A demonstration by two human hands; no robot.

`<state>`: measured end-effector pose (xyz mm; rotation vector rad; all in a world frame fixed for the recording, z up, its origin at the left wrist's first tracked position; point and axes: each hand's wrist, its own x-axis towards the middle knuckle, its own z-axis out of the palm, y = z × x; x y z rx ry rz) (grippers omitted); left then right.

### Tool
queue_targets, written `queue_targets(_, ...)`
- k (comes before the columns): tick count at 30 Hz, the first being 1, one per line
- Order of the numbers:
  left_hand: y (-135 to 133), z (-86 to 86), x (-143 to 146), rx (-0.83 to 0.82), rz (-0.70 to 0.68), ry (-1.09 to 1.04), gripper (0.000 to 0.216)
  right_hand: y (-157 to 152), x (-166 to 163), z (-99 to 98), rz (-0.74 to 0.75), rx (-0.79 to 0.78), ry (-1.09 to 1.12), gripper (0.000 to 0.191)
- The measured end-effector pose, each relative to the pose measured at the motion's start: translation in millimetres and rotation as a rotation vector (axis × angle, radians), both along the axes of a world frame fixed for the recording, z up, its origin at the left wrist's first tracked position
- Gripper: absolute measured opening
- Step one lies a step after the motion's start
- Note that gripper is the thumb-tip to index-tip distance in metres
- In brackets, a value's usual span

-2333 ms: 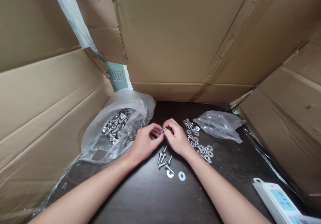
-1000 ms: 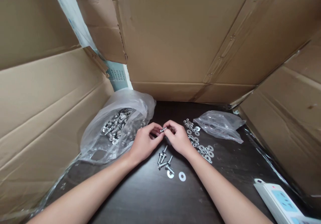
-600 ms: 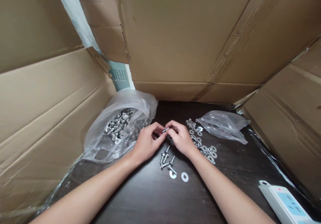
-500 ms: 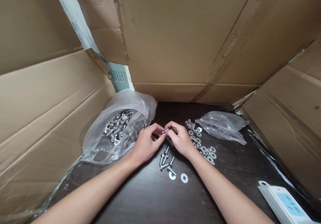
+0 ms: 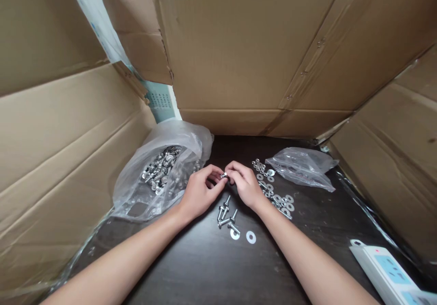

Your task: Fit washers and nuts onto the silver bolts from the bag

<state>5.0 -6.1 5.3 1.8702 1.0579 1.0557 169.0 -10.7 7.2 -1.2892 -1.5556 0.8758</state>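
Between the fingertips of both hands is a small silver bolt [image 5: 223, 175], mostly covered by fingers. My left hand [image 5: 202, 190] pinches it from the left, and my right hand [image 5: 241, 183] has its fingertips closed at its other end. Whether a nut or washer sits on this bolt I cannot make out. Below the hands, several bolts [image 5: 225, 213] with dark rings on their shanks lie in a loose group on the dark table. Two flat washers lie nearer to me; one washer [image 5: 251, 237] lies alone, the other partly under a bolt.
On the left, an open clear plastic bag [image 5: 201, 136] holds many metal fasteners. Right of my right hand spread loose nuts, bolts and washers [image 5: 289, 199], with a crumpled plastic bag [image 5: 303, 166] behind. A white power strip [image 5: 370, 259] lies front right. Cardboard walls [image 5: 239, 45] enclose the table.
Both hands stay together around the bolt, with a slight shift of the fingers; the bolt appears turned a little. The whole view has tilted slightly, while the loose parts lie as before.
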Motion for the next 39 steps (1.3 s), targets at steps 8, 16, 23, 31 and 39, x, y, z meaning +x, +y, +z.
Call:
queue_targets(8, 0.7, -2.2, -0.1, 0.002, -0.002, 0.006, 0.011, 0.7, -1.4, -2.9, 0.018, -0.023, -0.053, 0.035)
queue_targets(16, -0.2, -2.3, 0.0, 0.028, 0.012, 0.002, 0.01, 0.2, 0.6, -0.2, 0.029, 0.02, -0.028, 0.014)
queue_targets(23, 0.1, -2.3, -0.1, 0.026, 0.0, 0.0, 0.011, 0.4, -0.7, -2.7, 0.029, -0.022, -0.054, 0.035)
queue_targets(31, 0.3, -1.3, 0.2, 0.015, 0.01, -0.003, 0.01, -0.2, 1.4, 0.4, 0.042, 0.007, 0.001, 0.013)
queue_targets(39, 0.4, -2.0, -0.6, 0.034, 0.011, 0.001, 0.011, -0.1, -1.0, -0.2, 0.028, 0.004, -0.051, 0.037)
